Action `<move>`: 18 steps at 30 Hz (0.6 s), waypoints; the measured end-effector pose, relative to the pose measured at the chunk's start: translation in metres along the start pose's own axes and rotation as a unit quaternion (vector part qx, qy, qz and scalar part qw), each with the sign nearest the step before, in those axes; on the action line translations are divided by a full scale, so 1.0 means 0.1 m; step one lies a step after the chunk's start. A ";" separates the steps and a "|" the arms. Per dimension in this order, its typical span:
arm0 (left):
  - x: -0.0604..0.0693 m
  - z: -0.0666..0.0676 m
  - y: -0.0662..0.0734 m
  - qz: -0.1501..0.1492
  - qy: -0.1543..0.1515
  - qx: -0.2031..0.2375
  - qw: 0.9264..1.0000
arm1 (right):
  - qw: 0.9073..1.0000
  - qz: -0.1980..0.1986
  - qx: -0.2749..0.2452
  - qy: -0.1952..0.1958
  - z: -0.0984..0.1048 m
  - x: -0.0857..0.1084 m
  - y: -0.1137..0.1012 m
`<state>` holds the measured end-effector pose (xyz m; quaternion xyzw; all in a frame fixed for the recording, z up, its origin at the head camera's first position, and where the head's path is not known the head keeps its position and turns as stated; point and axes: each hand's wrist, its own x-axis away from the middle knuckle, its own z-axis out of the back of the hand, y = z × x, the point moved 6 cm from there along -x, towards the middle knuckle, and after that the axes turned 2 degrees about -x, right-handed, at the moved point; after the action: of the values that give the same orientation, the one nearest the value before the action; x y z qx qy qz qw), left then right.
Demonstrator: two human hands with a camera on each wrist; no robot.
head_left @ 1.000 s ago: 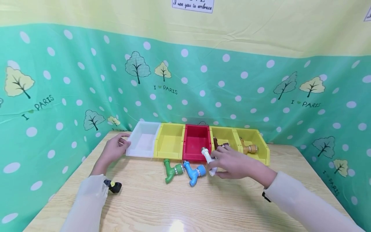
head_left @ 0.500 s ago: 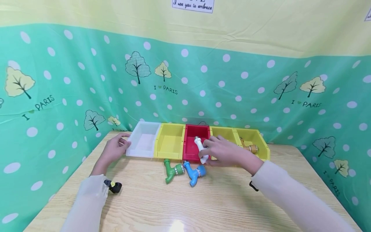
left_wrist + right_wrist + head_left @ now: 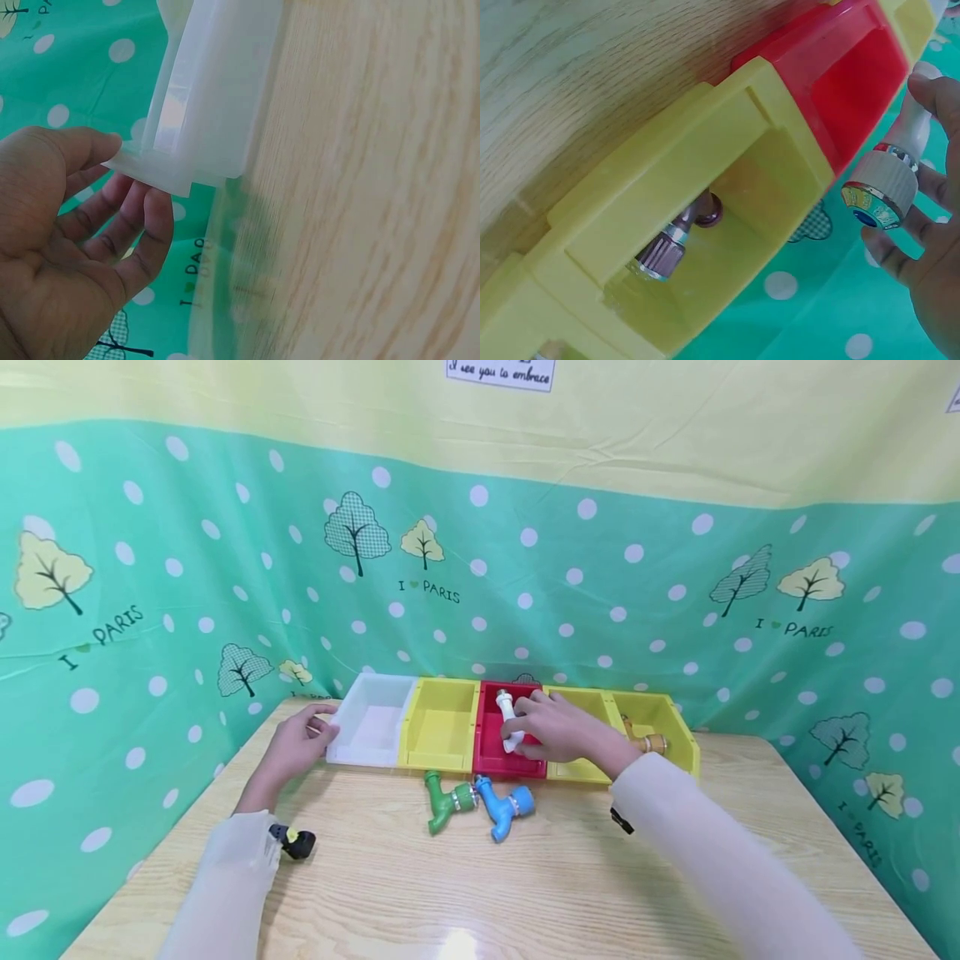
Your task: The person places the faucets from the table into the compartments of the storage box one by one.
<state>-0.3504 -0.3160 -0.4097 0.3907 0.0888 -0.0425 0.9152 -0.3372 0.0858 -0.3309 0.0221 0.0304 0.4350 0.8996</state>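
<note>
My left hand (image 3: pixel 298 743) pinches the rim corner of the translucent white bin (image 3: pixel 367 758) at the row's left end. In the left wrist view its thumb lies on top of the rim, fingertips beneath. My right hand (image 3: pixel 564 728) holds a white water tap (image 3: pixel 507 718) by thumb and fingers over the red bin (image 3: pixel 510 768), the tap's threaded end pointing away. The right wrist view shows the tap's ribbed grey-white knob (image 3: pixel 885 180) between the fingers. On the table in front lie a green tap (image 3: pixel 441 803) and a blue tap (image 3: pixel 498 810), side by side.
The bins stand in one row along the patterned curtain (image 3: pixel 480 568). A brown tap (image 3: pixel 667 251) lies in the yellow bin (image 3: pixel 667 124) right of the red one. The rightmost yellow bin (image 3: pixel 686 760) has an orange-brown tap (image 3: pixel 648 743). Another yellow bin (image 3: pixel 438 735) adjoins the white one.
My right hand has carried the white tap leftward and away from me, from in front of the bins to over the red bin. The left hand has stayed on the white bin.
</note>
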 end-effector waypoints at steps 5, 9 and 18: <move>0.01 0.00 0.00 0.006 -0.002 0.000 1.000 | 1.000 -0.011 0.002 -0.009 -0.07 -0.13 0.05; 0.01 0.00 0.00 0.007 -0.002 -0.001 1.000 | 1.000 -0.012 0.005 -0.008 -0.12 -0.20 0.07; 0.01 0.00 -0.02 0.008 -0.003 0.001 1.000 | 0.997 -0.060 0.001 -0.050 -0.32 -0.35 0.14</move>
<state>-0.3500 -0.3174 -0.4116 0.3919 0.0828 -0.0369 0.9155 -0.3720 0.0673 -0.3608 0.0427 -0.0126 0.3790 0.9243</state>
